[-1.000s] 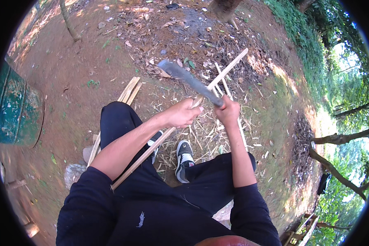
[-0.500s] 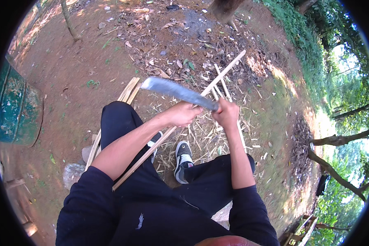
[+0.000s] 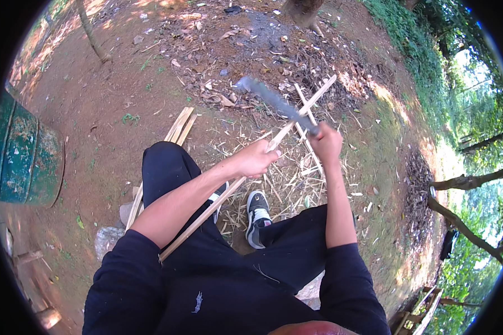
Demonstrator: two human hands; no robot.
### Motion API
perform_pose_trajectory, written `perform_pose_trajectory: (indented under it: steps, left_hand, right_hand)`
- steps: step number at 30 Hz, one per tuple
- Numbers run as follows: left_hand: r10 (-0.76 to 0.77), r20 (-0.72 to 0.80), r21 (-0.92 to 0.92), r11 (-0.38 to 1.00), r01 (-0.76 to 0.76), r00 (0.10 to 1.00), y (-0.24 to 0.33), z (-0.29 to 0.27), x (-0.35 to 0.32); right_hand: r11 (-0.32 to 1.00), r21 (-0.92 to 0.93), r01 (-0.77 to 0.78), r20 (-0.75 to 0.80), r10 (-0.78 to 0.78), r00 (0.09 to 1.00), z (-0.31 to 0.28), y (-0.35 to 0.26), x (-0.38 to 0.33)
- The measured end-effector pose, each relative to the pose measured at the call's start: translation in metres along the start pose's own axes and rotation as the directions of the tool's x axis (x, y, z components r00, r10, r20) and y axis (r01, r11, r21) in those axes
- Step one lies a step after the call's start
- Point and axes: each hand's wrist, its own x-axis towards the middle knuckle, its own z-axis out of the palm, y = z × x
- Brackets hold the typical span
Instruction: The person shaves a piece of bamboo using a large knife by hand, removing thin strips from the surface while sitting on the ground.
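Note:
A long pale wooden strip runs slantwise from beside my left hip, under my left forearm, out to the far right. My left hand is closed round it near its middle. In my right hand is the handle of a machete, its grip mostly hidden by the fingers. The machete's blade is slightly blurred, points far and left, and crosses over the strip beyond my left hand. Whether its edge touches the wood I cannot tell. Below the strip's far end, more thin strips lie crossed.
Several split strips lie beside my left knee. Shavings cover the dirt around my shoes. A rusty green drum stands at the left, stones lie near my left leg, and a tree trunk rises at the far side.
My right hand has moved right and slightly away, carrying the machete farther out along the strip. Its blade has turned to point more away from me. My left hand keeps its hold.

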Motion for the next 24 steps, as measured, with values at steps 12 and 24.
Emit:
perform_pose_trajectory:
  steps: [12, 24]
  left_hand:
    - [-0.049, 0.080, -0.105, 0.993, 0.058, 0.996, 0.015, 0.005, -0.008]
    - [-0.068, 0.063, -0.115, 0.991, 0.075, 0.996, 0.009, -0.008, -0.004]
  right_hand:
    - [0.974, 0.038, 0.223, -0.031, -0.222, 0.975, 0.002, 0.018, -0.010]
    - [0.971, -0.068, 0.228, 0.014, -0.228, 0.974, -0.004, -0.006, -0.002]
